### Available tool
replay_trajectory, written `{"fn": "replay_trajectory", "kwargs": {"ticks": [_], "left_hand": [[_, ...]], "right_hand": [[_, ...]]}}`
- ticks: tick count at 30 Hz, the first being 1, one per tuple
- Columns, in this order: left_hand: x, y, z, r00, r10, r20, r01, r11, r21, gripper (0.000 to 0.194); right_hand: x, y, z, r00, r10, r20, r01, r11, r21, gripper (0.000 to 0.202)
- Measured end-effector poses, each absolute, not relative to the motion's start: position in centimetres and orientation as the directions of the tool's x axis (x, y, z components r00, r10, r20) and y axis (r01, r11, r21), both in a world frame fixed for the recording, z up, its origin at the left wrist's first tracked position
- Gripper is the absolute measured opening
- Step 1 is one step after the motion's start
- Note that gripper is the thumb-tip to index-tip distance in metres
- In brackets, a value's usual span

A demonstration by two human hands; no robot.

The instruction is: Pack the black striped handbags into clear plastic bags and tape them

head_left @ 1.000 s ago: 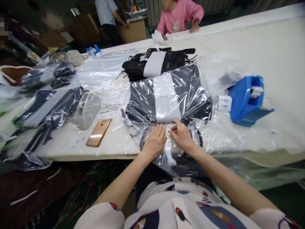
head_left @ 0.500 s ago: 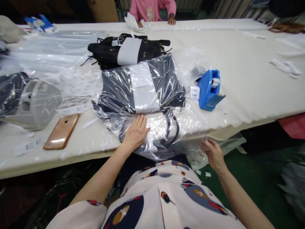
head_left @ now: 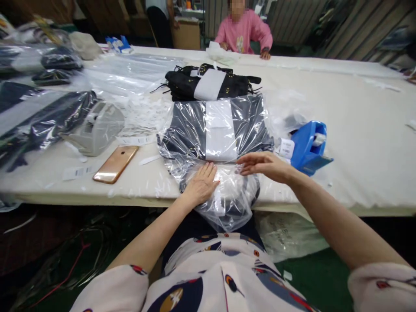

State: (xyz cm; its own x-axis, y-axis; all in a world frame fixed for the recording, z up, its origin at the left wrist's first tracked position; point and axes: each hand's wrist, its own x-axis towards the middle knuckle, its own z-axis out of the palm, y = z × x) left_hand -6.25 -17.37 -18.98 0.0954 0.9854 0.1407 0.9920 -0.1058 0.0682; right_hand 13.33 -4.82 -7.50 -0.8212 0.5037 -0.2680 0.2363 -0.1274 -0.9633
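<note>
A dark bag (head_left: 190, 130) with a white paper band (head_left: 221, 134) round its middle lies inside a clear plastic bag (head_left: 227, 212) in front of me. The plastic's near end hangs over the table edge, and dark straps show through it. My left hand (head_left: 202, 184) rests flat on the plastic, below the band, fingers stretched out. My right hand (head_left: 266, 167) is at the package's lower right, with fingers extended toward the band's lower end. Nothing shows in its grasp; whether the fingertips touch the plastic I cannot tell.
Behind the package lies a black bundle (head_left: 178, 84) with a white band. A blue tape dispenser (head_left: 307, 147) stands right; a phone (head_left: 116, 164) and a grey dispenser (head_left: 100, 130) are left. Wrapped packages (head_left: 45, 121) lie farther left. A person in pink (head_left: 242, 32) is across the table (head_left: 364, 143).
My right hand has come up from beside the table edge onto the package's lower right. The plastic's right side now lies folded inward. My left hand stays on the plastic. The view has shifted.
</note>
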Motion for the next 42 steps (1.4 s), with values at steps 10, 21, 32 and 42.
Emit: {"fn": "replay_trajectory", "kwargs": {"ticks": [10, 21, 32, 42], "left_hand": [[-6.2, -17.7, -18.7, 0.101, 0.982, 0.157, 0.986, -0.121, 0.119, 0.048], [-6.4, -17.4, -18.1, 0.089, 0.982, 0.167, 0.957, -0.130, 0.258, 0.049], [-7.6, -17.1, -18.8, 0.086, 0.935, 0.343, 0.882, -0.231, 0.410, 0.043], [-7.0, -17.3, -18.5, 0.214, 0.932, 0.292, 0.954, -0.263, 0.141, 0.030]], "right_hand": [[6.1, -3.8, -13.6, -0.813, 0.581, 0.017, 0.488, 0.699, -0.523, 0.018], [5.1, -5.5, -18.7, -0.656, 0.739, 0.154, 0.592, 0.630, -0.503, 0.024], [4.1, -6.2, -17.7, -0.637, 0.768, 0.067, 0.710, 0.618, -0.338, 0.024], [3.7, -6.3, -17.4, -0.640, 0.767, 0.043, 0.744, 0.632, -0.218, 0.029]]}}
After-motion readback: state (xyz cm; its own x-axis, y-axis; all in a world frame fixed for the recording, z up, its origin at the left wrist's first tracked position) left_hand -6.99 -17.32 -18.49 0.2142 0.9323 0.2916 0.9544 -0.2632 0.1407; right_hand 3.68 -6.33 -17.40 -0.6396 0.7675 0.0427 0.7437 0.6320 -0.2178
